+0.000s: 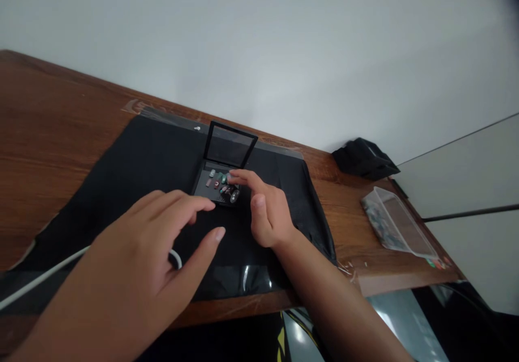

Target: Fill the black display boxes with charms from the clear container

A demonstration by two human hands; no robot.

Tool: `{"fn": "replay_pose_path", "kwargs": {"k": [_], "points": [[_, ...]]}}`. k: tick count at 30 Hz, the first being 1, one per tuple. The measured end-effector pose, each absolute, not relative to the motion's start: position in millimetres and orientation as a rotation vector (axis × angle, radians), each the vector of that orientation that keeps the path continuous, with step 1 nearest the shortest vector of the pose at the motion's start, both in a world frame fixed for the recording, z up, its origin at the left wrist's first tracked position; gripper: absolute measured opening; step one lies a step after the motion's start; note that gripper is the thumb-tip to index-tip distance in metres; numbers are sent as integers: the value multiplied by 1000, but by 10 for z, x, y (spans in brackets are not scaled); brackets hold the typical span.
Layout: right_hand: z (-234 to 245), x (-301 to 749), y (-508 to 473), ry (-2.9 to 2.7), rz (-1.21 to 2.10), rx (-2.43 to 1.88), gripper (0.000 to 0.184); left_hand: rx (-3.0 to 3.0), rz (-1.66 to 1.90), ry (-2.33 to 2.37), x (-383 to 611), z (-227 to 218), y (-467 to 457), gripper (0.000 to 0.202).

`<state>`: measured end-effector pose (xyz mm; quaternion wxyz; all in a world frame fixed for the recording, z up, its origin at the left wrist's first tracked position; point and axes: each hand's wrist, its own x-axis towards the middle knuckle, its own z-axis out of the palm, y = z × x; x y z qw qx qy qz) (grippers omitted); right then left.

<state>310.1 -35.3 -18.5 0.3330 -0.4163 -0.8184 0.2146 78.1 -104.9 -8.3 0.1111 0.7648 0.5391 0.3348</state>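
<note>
A small black case (200,186) lies on the black cloth with its clear-windowed lid (229,145) raised. Inside it are several small pieces, among them a pale green piece (212,173), a pinkish one (208,182) and a dark shiny cluster (232,193) at the right. My right hand (270,205) reaches over the right side of the case, fingers stretched out at the pieces; whether they touch is hard to tell. My left hand (150,254) is at the front left of the case, thumb and index finger apart with nothing between them, the index tip near the front edge.
The black cloth (138,162) is taped onto a brown wooden table (52,124) against a white wall. A white cable (44,278) runs under my left hand. To the right stand a clear plastic container (397,224) and a black object (365,159). A tiny white bit (197,128) lies behind the case.
</note>
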Motion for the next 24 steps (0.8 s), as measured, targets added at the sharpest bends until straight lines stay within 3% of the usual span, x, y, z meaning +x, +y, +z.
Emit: {"fn": "replay_pose_path", "kwargs": {"k": [6,24], "points": [[-200,3121,-342,-2149,552,-1058,69,2464,912,1667,936,-146,-767,46],[-197,3148,-372,-2180,473,-986,67,2513,705,1722,938,-315,-716,52]]}}
